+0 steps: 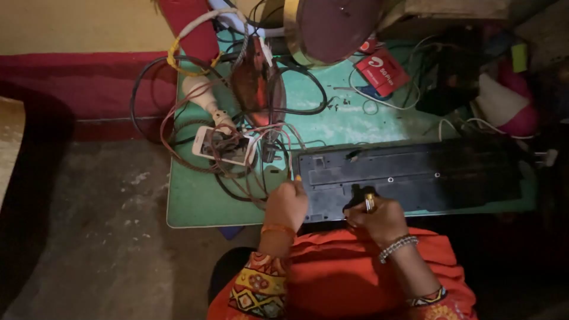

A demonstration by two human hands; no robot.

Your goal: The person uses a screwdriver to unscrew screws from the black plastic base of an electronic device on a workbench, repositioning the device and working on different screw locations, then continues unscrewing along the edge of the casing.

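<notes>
Two hands on black keyboard, face down at near edge of green table. Left hand curled at its left corner; right hand pinches small screwdriver. Plastic shell looks light, stiff, brittle; you grip long edges, not middle.

A long black keyboard lies face down across the near right part of the green table, its flat underside up, with small screw holes showing along the middle. A small tool with a yellowish handle stands nearly upright at its near edge, tip against the casing.
</notes>
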